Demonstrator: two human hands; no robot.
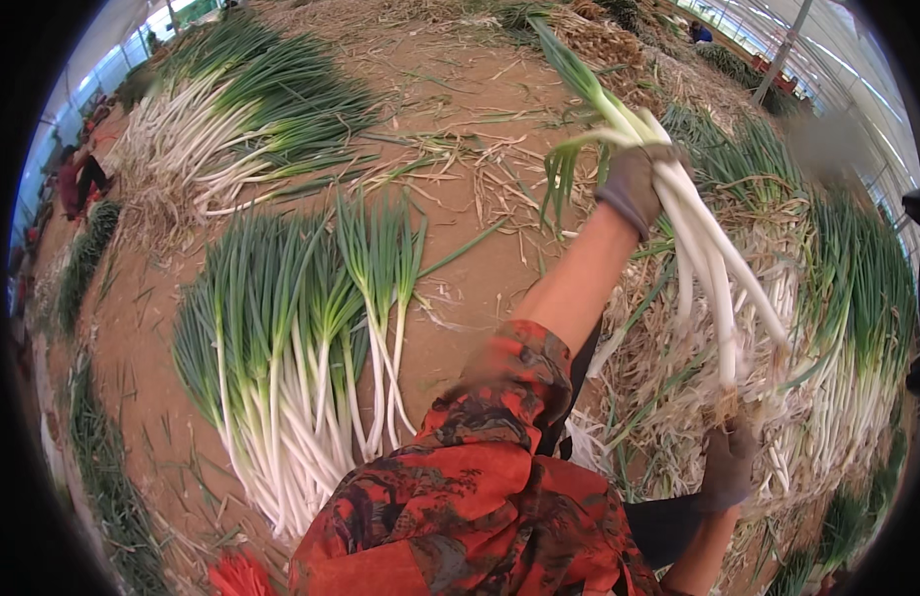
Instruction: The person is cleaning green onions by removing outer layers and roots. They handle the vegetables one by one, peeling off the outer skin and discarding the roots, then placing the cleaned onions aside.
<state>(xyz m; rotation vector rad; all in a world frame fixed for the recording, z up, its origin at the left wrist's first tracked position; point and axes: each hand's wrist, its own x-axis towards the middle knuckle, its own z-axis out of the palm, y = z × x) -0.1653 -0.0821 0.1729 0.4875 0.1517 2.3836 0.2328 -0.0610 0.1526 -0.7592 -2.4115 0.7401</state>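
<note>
My gloved left hand (638, 182) grips several long green onions (717, 276) around their upper stalks. Their white shanks slant down to the right, and the leaves stick up past the glove. Lower down, my gloved right hand (730, 458) pinches the brown roots (728, 406) of one of these stalks; its fingertips are partly hidden and blurred. Beneath both hands lies a litter of dry, peeled onion skins (653, 357). A pile of unsorted-looking green onions (839, 350) with dark green tops stretches along the right side.
To my left, a pile of clean white-stalked green onions (296, 357) rests on bare soil (460, 298). A larger pile (244, 112) lies farther off. Red strands (240, 574) show at the bottom left. Another person (80, 179) sits at the far left, beneath a plastic-covered greenhouse roof (862, 59).
</note>
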